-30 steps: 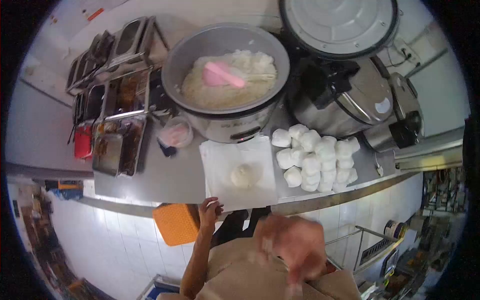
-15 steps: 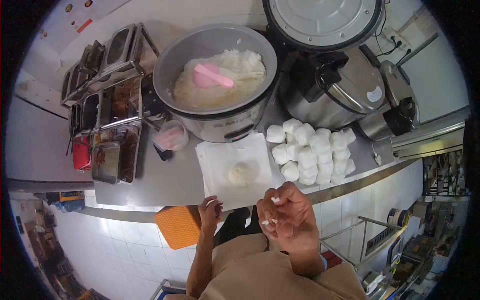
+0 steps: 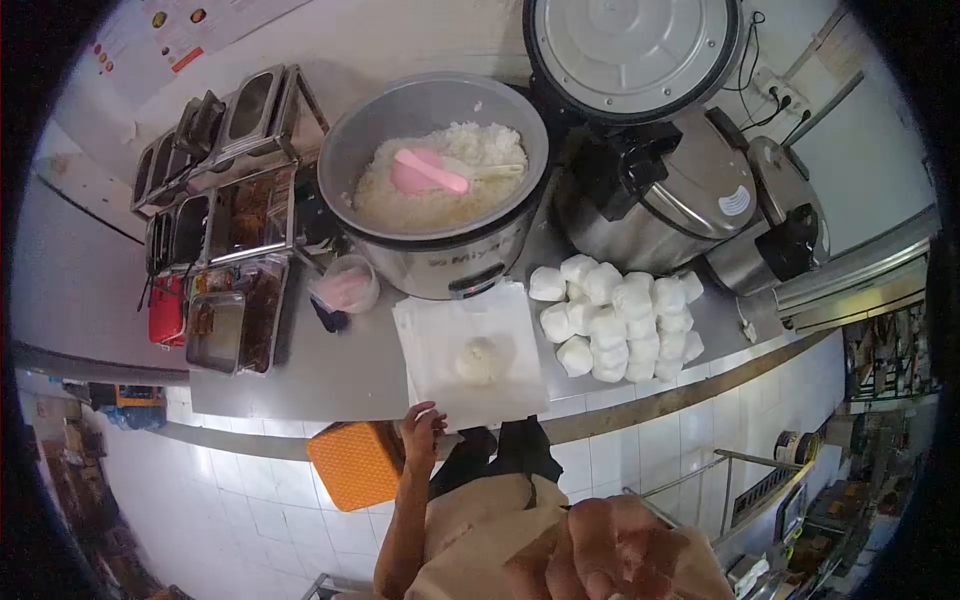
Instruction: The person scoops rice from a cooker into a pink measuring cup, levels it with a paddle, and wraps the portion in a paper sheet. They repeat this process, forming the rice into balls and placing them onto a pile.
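My left hand [image 3: 424, 428] is at the lower left corner of a stack of white paper sheets [image 3: 435, 333], its fingers loosely bent and apart against the edge. A small flattened mound of cooked rice [image 3: 480, 361] sits on the top sheet. Close under the camera, in front of my torso, is my right hand [image 3: 612, 550], blurred, with its fingers curled in. Whatever it may hold is hidden. Beyond the paper stands an open rice cooker [image 3: 440, 262] of white rice [image 3: 450, 205], with a pink paddle [image 3: 430, 172] lying on the rice.
Several white wrapped bundles [image 3: 618, 322] are grouped right of the paper. A lidded steel cooker [image 3: 690, 185] stands behind them. At left are metal trays [image 3: 218, 335] on a rack and a plastic tub [image 3: 347, 286]. An orange stool [image 3: 352, 468] stands below the counter edge.
My right hand, earlier beside the paper with rice grains on its fingers, has come toward my body and the camera. My left hand stays near the paper's corner. The view has shifted slightly.
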`<state>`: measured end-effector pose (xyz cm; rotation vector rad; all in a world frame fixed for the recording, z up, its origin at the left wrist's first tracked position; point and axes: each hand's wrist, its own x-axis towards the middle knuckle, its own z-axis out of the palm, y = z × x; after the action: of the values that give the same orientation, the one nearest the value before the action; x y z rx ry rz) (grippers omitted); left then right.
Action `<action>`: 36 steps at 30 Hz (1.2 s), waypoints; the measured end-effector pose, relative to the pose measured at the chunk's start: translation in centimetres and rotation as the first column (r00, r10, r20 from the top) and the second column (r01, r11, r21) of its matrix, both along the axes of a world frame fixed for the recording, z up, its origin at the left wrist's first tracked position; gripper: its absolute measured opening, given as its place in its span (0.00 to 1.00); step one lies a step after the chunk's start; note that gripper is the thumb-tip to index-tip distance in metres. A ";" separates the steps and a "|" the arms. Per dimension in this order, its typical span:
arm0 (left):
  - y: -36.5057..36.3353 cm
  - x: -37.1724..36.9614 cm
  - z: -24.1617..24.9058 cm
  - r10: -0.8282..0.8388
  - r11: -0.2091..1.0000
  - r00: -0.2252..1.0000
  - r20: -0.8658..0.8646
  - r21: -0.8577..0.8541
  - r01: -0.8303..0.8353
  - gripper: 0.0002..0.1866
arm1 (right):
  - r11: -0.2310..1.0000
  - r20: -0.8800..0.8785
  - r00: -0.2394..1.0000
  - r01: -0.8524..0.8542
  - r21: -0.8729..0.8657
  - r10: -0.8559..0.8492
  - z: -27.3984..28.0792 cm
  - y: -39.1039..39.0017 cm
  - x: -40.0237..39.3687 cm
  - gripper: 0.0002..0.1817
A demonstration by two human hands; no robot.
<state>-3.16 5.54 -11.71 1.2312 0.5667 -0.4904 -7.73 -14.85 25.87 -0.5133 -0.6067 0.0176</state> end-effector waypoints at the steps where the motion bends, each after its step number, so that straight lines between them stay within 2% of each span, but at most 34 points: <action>1: 0.1 -0.1 -0.1 0.006 1.000 1.000 0.019 -0.008 -0.006 0.12 | 1.000 0.007 1.000 0.002 -0.005 -0.002 0.0 0.0 0.0 0.30; 4: 0.3 0.1 -0.6 0.018 1.000 1.000 -0.014 0.014 -0.018 0.12 | 1.000 -0.005 1.000 0.012 -0.025 -0.012 0.6 -0.1 -0.6 0.31; 9: 0.2 0.2 -0.2 -0.009 0.998 0.999 -0.031 0.055 0.011 0.13 | 0.994 -0.202 0.978 0.037 -0.105 -0.057 0.8 -1.0 -1.3 0.32; 13: 0.1 0.4 0.3 0.004 0.999 1.000 -0.015 0.046 -0.003 0.13 | 0.975 -0.430 0.886 0.093 -0.203 -0.174 -2.0 -1.7 0.3 0.34; 17: 0.1 0.2 -0.5 0.018 0.999 1.000 0.016 0.034 -0.019 0.13 | 0.977 -0.485 0.858 0.078 -0.200 -0.168 -4.8 -2.3 1.3 0.36; 20: -0.1 0.4 -0.4 0.017 0.999 1.000 -0.006 0.050 -0.016 0.12 | 0.978 -0.470 0.871 0.051 -0.200 -0.141 -4.6 -2.6 0.9 0.37; 22: -0.3 0.3 0.0 0.008 0.999 1.000 -0.002 0.048 -0.008 0.12 | 0.967 -0.266 0.958 0.040 -0.250 -0.108 -4.2 -2.7 0.6 0.39; 25: -0.6 0.3 0.5 -0.031 0.991 0.999 -0.006 0.129 0.032 0.13 | 0.966 -0.165 0.985 0.013 -0.259 -0.057 -1.3 -1.9 -0.8 0.43; 28: -0.5 0.2 0.2 -0.034 0.996 0.999 0.001 0.088 0.034 0.13 | 0.990 -0.011 0.994 0.110 -0.089 -0.111 0.1 0.3 -0.6 0.41; 32: -0.4 0.1 0.0 -0.030 0.996 0.999 0.011 0.083 0.029 0.12 | 1.000 0.199 0.980 0.029 -0.004 -0.027 -0.3 0.5 -0.6 0.38; 35: 0.0 -0.6 -0.9 -0.005 0.999 1.000 0.007 0.043 0.005 0.11 | 0.993 0.131 0.991 0.021 -0.119 -0.005 0.2 -1.0 -2.1 0.39; 36: 0.1 -0.8 -0.8 0.005 0.999 1.000 -0.003 0.036 -0.005 0.11 | 0.983 0.074 0.994 0.088 -0.164 -0.077 0.0 -1.5 -2.3 0.37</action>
<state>-3.91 5.66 -12.48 1.2633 0.5833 -0.4800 -10.02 -16.39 25.86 -0.7034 -0.6528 -0.0278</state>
